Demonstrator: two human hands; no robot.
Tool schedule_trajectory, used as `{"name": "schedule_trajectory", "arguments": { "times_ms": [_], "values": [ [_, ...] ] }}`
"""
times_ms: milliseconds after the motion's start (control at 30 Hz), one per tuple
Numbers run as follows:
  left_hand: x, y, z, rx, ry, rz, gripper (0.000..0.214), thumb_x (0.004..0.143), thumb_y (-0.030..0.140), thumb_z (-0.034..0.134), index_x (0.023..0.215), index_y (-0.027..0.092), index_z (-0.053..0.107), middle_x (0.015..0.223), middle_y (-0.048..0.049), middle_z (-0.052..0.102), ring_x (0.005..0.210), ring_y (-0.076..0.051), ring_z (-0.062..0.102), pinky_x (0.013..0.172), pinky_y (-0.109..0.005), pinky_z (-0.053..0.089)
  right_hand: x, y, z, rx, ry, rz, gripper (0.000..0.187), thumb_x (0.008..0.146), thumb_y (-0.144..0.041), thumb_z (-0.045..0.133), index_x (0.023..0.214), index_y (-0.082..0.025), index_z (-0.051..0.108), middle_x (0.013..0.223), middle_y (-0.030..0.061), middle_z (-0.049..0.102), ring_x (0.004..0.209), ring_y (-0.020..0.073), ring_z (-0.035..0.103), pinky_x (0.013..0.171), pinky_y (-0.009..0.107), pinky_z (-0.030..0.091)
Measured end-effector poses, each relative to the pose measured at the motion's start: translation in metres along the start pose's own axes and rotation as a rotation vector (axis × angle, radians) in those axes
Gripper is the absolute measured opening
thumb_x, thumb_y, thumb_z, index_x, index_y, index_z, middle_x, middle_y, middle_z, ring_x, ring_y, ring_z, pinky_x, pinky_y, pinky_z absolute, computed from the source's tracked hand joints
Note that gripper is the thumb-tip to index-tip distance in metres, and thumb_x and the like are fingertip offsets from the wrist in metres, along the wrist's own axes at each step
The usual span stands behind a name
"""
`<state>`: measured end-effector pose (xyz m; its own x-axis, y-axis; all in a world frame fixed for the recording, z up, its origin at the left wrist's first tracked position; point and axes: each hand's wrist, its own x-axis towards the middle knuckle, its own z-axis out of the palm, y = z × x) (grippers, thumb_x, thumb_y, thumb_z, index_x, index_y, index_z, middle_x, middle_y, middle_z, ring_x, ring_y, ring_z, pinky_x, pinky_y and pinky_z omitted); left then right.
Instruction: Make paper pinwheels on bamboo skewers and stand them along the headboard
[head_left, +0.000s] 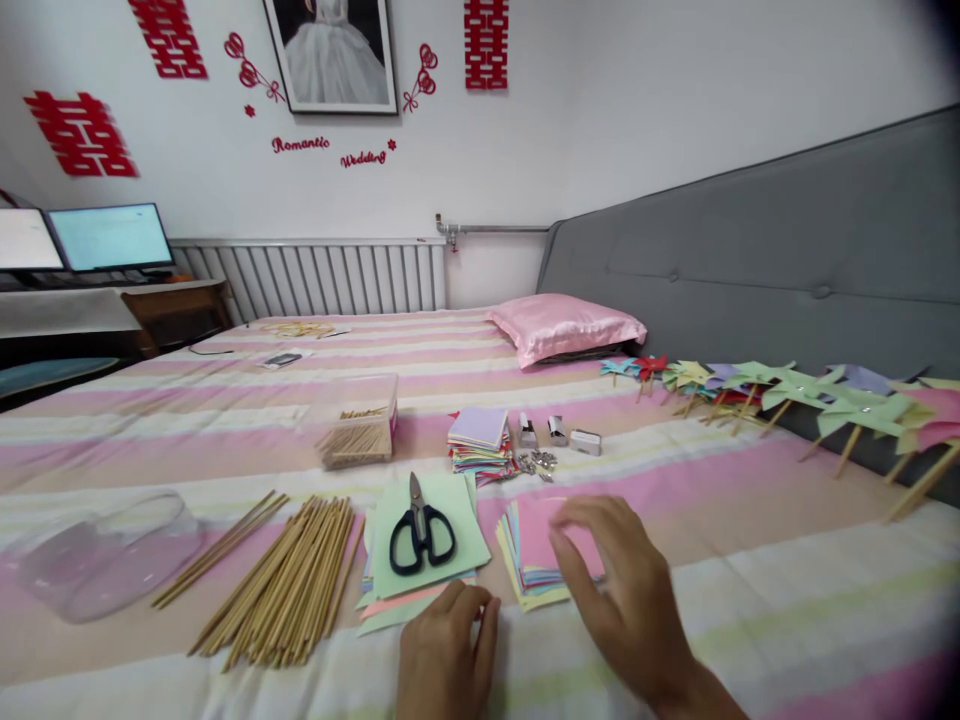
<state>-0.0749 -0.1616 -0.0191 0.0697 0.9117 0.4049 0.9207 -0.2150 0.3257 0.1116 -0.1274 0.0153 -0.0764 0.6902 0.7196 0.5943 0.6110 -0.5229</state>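
Observation:
My right hand (626, 590) is over the right side of a stack of coloured square paper (547, 540) with a pink sheet on top. Its thumb and fingers are apart and hold nothing. My left hand (448, 650) rests on the bed, loosely curled, with nothing visible in it. Just beyond it, dark-handled scissors (420, 530) lie on a pile of larger paper sheets (469, 535), green on top. To the left is a heap of thin wooden sticks (289, 585). A smaller stack of coloured paper (480, 430) sits further back, near small metal pins (537, 463).
A clear box of thin sticks (360, 435) stands behind the scissors, and a clear plastic container (112, 555) lies at left. Small boxes (556, 430) stand beyond the pins. Several finished paper pinwheels (802, 385) line the grey headboard (787, 240). A pink pillow (566, 325) lies behind.

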Motion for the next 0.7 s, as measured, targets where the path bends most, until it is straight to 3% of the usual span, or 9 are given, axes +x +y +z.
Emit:
{"name": "schedule_trajectory", "arguments": {
  "times_ms": [100, 167, 200, 267, 333, 433, 533, 700],
  "values": [
    [0.001, -0.001, 0.001, -0.005, 0.014, -0.025, 0.020, 0.085, 0.026, 0.041, 0.073, 0.024, 0.057, 0.065, 0.0008, 0.061, 0.058, -0.017, 0.062, 0.051, -0.027, 0.044, 0.021, 0.047, 0.027, -0.066, -0.085, 0.218, 0.013, 0.080, -0.025, 0.050, 0.081, -0.017, 0.060, 0.087, 0.0065, 0.063, 0.086, 0.0208, 0.057, 0.079, 0.037, 0.046],
    [0.003, -0.002, 0.002, -0.027, 0.030, -0.018, 0.018, 0.084, 0.026, 0.041, 0.076, 0.024, 0.057, 0.069, 0.0000, 0.063, 0.062, -0.017, 0.063, 0.052, -0.028, 0.047, 0.023, 0.075, 0.034, -0.102, -0.190, 0.438, 0.017, 0.076, -0.025, 0.050, 0.086, -0.017, 0.061, 0.092, 0.0082, 0.063, 0.089, 0.0232, 0.057, 0.081, 0.038, 0.045],
    [0.003, -0.002, 0.004, -0.036, 0.041, 0.013, 0.015, 0.083, 0.025, 0.043, 0.080, 0.024, 0.058, 0.074, -0.0010, 0.065, 0.067, -0.017, 0.065, 0.056, -0.028, 0.050, 0.021, 0.086, 0.034, -0.091, -0.229, 0.475, 0.021, 0.075, -0.026, 0.049, 0.090, -0.016, 0.061, 0.094, 0.0091, 0.064, 0.087, 0.0231, 0.058, 0.078, 0.036, 0.046],
    [0.005, -0.002, 0.008, -0.016, 0.061, 0.131, 0.016, 0.081, 0.025, 0.048, 0.093, 0.023, 0.058, 0.090, -0.0047, 0.068, 0.082, -0.018, 0.065, 0.067, -0.028, 0.053, 0.018, 0.101, 0.032, -0.077, -0.280, 0.510, 0.028, 0.075, -0.026, 0.047, 0.096, -0.015, 0.060, 0.096, 0.0093, 0.064, 0.086, 0.0225, 0.060, 0.076, 0.035, 0.048],
    [0.006, 0.000, 0.014, 0.061, 0.070, 0.289, 0.031, 0.077, 0.027, 0.053, 0.107, 0.019, 0.055, 0.107, -0.0092, 0.066, 0.096, -0.020, 0.062, 0.077, -0.029, 0.053, 0.016, 0.107, 0.029, -0.074, -0.311, 0.504, 0.032, 0.071, -0.023, 0.048, 0.100, -0.016, 0.060, 0.103, 0.0090, 0.063, 0.093, 0.0230, 0.058, 0.080, 0.035, 0.046],
    [0.007, 0.008, 0.025, 0.206, 0.052, 0.458, 0.053, 0.071, 0.032, 0.059, 0.119, 0.012, 0.048, 0.120, -0.0130, 0.059, 0.106, -0.025, 0.056, 0.080, -0.033, 0.054, 0.015, 0.110, 0.028, -0.060, -0.369, 0.493, 0.039, 0.065, -0.022, 0.055, 0.104, -0.016, 0.058, 0.109, 0.0091, 0.060, 0.101, 0.0235, 0.055, 0.087, 0.034, 0.042],
    [0.008, 0.015, 0.036, 0.308, 0.023, 0.532, 0.064, 0.070, 0.040, 0.059, 0.124, 0.009, 0.044, 0.125, -0.0135, 0.053, 0.110, -0.027, 0.053, 0.079, -0.034, 0.054, 0.013, 0.112, 0.032, -0.041, -0.422, 0.494, 0.052, 0.060, -0.025, 0.062, 0.109, -0.012, 0.055, 0.112, 0.0120, 0.057, 0.104, 0.0241, 0.053, 0.090, 0.033, 0.040],
    [0.006, 0.014, 0.049, 0.405, 0.044, 0.582, 0.057, 0.078, 0.045, 0.048, 0.121, 0.008, 0.048, 0.121, -0.0135, 0.056, 0.106, -0.024, 0.056, 0.077, -0.032, 0.054, 0.010, 0.114, 0.036, -0.051, -0.452, 0.503, 0.066, 0.056, -0.026, 0.066, 0.118, -0.014, 0.048, 0.120, 0.0125, 0.052, 0.111, 0.0262, 0.047, 0.095, 0.037, 0.035]
  ]
}}
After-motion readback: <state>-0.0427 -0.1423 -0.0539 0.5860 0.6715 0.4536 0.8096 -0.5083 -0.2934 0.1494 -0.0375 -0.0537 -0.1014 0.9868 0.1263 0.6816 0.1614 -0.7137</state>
